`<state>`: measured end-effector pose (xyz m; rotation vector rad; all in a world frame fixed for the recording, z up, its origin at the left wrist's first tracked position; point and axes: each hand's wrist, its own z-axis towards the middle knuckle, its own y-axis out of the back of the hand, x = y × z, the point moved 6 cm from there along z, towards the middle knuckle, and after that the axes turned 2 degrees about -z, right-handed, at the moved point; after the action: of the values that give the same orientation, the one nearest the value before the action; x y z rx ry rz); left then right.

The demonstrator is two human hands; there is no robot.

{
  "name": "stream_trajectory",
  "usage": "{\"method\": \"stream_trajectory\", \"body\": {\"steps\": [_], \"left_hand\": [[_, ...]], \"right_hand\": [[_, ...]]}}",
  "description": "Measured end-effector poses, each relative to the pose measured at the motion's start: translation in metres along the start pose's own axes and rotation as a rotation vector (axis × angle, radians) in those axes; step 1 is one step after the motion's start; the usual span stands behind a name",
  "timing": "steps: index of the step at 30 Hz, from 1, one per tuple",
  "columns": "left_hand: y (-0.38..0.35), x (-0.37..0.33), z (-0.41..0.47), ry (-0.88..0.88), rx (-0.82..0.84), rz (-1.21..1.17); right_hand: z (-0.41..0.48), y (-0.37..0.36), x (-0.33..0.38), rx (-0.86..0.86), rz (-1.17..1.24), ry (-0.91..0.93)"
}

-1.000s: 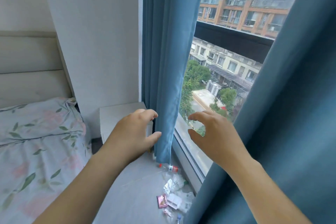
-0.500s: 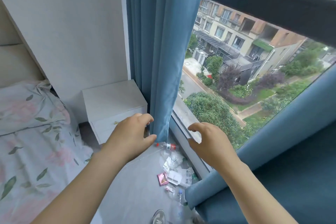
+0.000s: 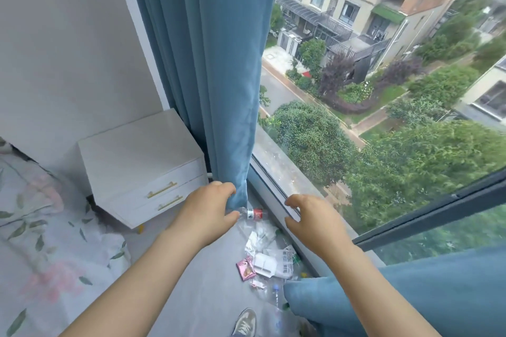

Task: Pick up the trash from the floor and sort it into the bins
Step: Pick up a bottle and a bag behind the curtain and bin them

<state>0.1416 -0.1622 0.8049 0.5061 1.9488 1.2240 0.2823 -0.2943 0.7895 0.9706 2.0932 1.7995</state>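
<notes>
Over the last second the view has tipped down and both hands have dropped toward the floor [image 3: 197,290]; left hand [image 3: 208,216] and right hand [image 3: 315,224] hang half-curled, thumbs apart, gripping nothing. The trash pile [image 3: 269,257] now shows more fully, against the window frame [image 3: 273,194]: red-label bottle [image 3: 253,213], pink wrapper [image 3: 246,269], white packaging; all untouched. Judgement: reach under way, first pick not yet made; bins not in view.
</notes>
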Motion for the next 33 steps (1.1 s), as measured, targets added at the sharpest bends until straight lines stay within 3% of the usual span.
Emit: {"method": "stream_trajectory", "body": {"steps": [7, 13, 23, 33], "left_hand": [[-0.057, 0.021, 0.086, -0.034, 0.125, 0.033], [-0.136, 0.05, 0.165, -0.115, 0.211, 0.12], [-0.353, 0.144, 0.29, -0.217, 0.321, 0.247], [-0.568, 0.23, 0.406, -0.309, 0.326, 0.394]], "right_hand": [[0.07, -0.062, -0.035, 0.12, 0.039, -0.09], [0.131, -0.141, -0.068, 0.116, 0.022, -0.158], [0.231, -0.371, -0.151, 0.136, 0.02, -0.291], [0.326, -0.583, -0.233, 0.119, -0.063, -0.269]]}}
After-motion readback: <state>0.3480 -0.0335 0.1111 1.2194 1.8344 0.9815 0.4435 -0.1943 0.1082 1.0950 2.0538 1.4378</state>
